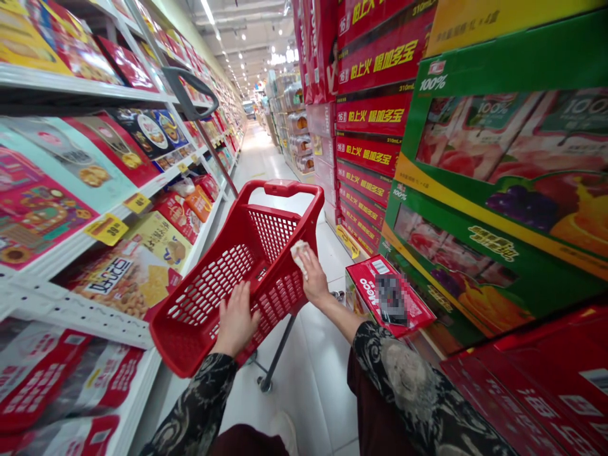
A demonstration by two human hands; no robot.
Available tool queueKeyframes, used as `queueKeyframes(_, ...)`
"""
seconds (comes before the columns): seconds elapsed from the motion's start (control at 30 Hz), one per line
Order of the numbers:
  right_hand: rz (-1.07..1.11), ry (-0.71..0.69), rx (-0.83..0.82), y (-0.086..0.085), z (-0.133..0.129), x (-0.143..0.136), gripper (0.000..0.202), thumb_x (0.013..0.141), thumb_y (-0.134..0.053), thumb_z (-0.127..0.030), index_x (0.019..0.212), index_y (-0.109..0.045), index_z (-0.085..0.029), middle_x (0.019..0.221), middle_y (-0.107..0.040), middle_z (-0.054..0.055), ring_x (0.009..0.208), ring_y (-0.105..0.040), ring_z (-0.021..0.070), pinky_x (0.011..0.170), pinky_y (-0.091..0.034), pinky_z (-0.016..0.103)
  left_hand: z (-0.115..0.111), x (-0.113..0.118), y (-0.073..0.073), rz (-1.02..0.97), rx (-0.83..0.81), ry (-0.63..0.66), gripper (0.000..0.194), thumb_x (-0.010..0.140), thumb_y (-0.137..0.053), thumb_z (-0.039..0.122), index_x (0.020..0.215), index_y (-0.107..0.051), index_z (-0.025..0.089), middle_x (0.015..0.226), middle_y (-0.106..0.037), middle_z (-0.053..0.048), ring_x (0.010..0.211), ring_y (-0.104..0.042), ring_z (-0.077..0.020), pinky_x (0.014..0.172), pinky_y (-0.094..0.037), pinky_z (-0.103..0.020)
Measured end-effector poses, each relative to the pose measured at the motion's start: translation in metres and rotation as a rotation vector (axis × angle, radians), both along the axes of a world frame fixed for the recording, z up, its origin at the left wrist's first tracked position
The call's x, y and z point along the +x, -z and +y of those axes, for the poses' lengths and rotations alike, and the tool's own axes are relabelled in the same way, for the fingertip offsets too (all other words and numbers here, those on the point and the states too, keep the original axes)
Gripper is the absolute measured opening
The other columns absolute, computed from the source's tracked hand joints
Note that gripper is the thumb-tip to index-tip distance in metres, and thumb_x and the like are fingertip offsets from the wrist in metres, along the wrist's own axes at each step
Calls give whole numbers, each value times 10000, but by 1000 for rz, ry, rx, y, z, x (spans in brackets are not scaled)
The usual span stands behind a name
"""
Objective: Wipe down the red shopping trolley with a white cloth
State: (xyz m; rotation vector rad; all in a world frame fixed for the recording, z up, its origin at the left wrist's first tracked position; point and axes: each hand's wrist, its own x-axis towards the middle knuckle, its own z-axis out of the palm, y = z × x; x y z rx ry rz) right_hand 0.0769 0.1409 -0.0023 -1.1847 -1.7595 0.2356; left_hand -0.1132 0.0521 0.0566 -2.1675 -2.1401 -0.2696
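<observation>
A red plastic shopping basket (280,291) with slotted sides sits tilted on a wheeled metal frame (280,348). My left hand (237,320) lies on its near rim, fingers spread and holding nothing. Against the outer side near the right corner, my right hand (311,275) presses a crumpled whitish cloth (300,253), its fingers folded over it. The basket's inside shows no goods, only a small dark label near the bottom.
Shelves of packaged snacks (118,278) line the left. Stacked red drink cartons (365,152) and green juice boxes (475,209) rise on the right. A low red box (418,310) stands by my right forearm. A long aisle (259,145) runs ahead.
</observation>
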Motion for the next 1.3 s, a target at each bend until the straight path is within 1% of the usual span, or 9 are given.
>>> queueKeyframes(0.1, 0, 38, 83, -33, 3, -10, 640, 734, -360, 7, 1348, -345, -175, 1464, -213, 62, 1354, -137, 179, 1083, -223, 405, -14, -9, 3, 32, -52, -78, 636, 707, -441, 158, 1316, -282, 74, 1388, -348, -187, 1311, -269, -266, 1037, -252, -498)
queueKeyframes(0.17, -91, 9, 68, -41, -1, -23, 623, 747, -367, 3, 1339, -363, -193, 1453, -248, 66, 1360, -103, 199, 1071, -199, 466, -17, -7, 6, 12, -59, -77, 662, 678, -460, 144, 1312, -288, 67, 1383, -357, -188, 1310, -272, -263, 1039, -269, -461)
queueKeyframes(0.37, -381, -249, 96, -28, -39, -65, 450, 835, -405, -90, 1259, -469, -226, 1406, -354, 47, 1346, -170, 206, 1035, -262, 462, -14, -15, 7, -104, -36, 44, 693, 637, -475, 127, 1308, -305, 117, 1315, -446, -143, 1246, -381, -241, 1017, -326, -426)
queueKeyframes(0.53, -434, -187, 68, -40, -31, -44, 418, 852, -409, -108, 1234, -487, -257, 1399, -368, 23, 1327, -211, 232, 1037, -240, 500, -51, -41, 8, -45, -58, -120, 563, 723, -429, 166, 1278, -337, 149, 1317, -446, -143, 1256, -357, -255, 1010, -277, -518)
queueKeyframes(0.63, -405, -114, 8, -54, -13, -26, 440, 820, -415, -56, 1211, -512, -232, 1401, -362, 48, 1323, -217, 254, 1030, -233, 524, -71, -46, 13, -24, -45, -160, 599, 708, -447, 162, 1291, -310, 136, 1322, -434, -154, 1251, -364, -253, 1007, -295, -477)
queueKeyframes(0.77, -355, -108, -38, -59, -4, -24, 530, 781, -389, 6, 1243, -481, -236, 1411, -344, 60, 1327, -204, 243, 1016, -259, 514, -75, -32, 15, -56, -16, -149, 659, 661, -481, 157, 1294, -303, 116, 1328, -421, -163, 1238, -378, -256, 995, -323, -427)
queueKeyframes(0.97, -405, -293, -27, -52, -14, -37, 530, 762, -392, 11, 1223, -503, -226, 1401, -361, 65, 1334, -185, 242, 988, -291, 517, -70, -4, 15, -125, -13, -172, 690, 622, -478, 137, 1290, -317, 70, 1353, -391, -183, 1278, -323, -260, 1038, -268, -422)
queueKeyframes(1.1, -512, -267, -109, -62, -9, -26, 510, 794, -361, -21, 1231, -495, -247, 1413, -341, 55, 1338, -171, 236, 1005, -229, 552, -61, 17, 16, -219, -55, -172, 748, 582, -480, 116, 1307, -308, 49, 1379, -364, -175, 1298, -295, -246, 1073, -224, -381)
queueKeyframes(1.3, -652, -153, -226, -82, 2, 0, 564, 802, -297, -27, 1315, -401, -237, 1454, -253, 38, 1351, -111, 216, 1037, -161, 522, -55, 37, 5, -316, -193, -52, 822, 544, -432, 91, 1350, -271, 63, 1436, -295, -105, 1337, -215, -167, 1105, -135, -311)
